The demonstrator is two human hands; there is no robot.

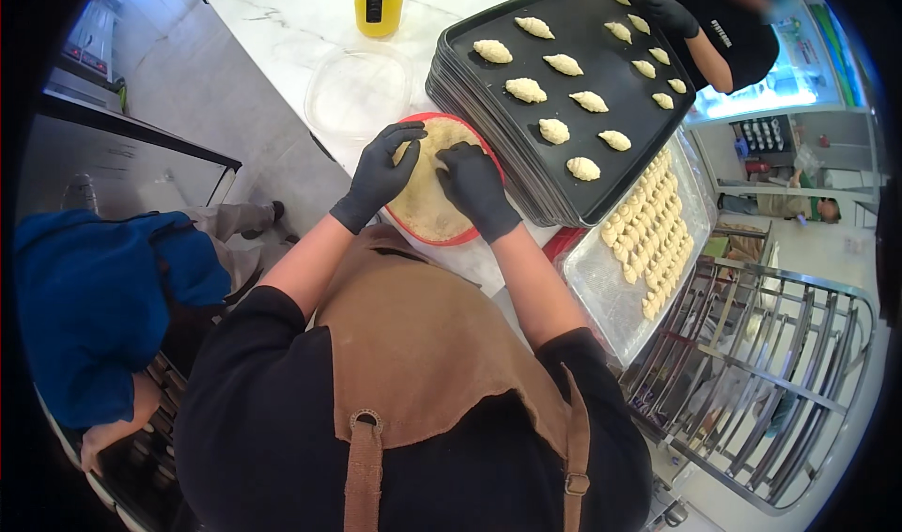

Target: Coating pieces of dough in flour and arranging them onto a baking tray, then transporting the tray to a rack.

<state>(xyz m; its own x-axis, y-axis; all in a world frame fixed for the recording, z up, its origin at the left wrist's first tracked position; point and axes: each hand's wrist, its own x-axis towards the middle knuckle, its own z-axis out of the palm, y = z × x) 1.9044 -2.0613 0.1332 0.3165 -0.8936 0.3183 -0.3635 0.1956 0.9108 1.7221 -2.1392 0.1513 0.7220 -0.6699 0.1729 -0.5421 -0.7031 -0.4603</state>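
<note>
Both my hands wear black gloves and hang over a round red-rimmed tub [490, 156] of pale, crumbly topping [430, 199]. My left hand [381, 177] is at the tub's left side, thumb and bent fingers apart, with nothing visible between them. At the right side, my right hand [476, 192] has its fingers curled in above the topping; what they hold, if anything, is hidden. Just right of the tub, a dark baking tray [512, 67] tops a stack and carries several spaced, ridged dough pieces, one of them a crumb-coated piece [583, 169] near the front corner.
A metal tray [592, 292] on the right holds rows of uncoated dough pieces [648, 236]. A clear lid [359, 91] and a yellow bottle [379, 6] stand on the marble table [272, 25]. A co-worker's gloved hand [669, 13] reaches over the far tray edge. Someone in blue [89, 297] bends at left; a metal rack [761, 372] stands right.
</note>
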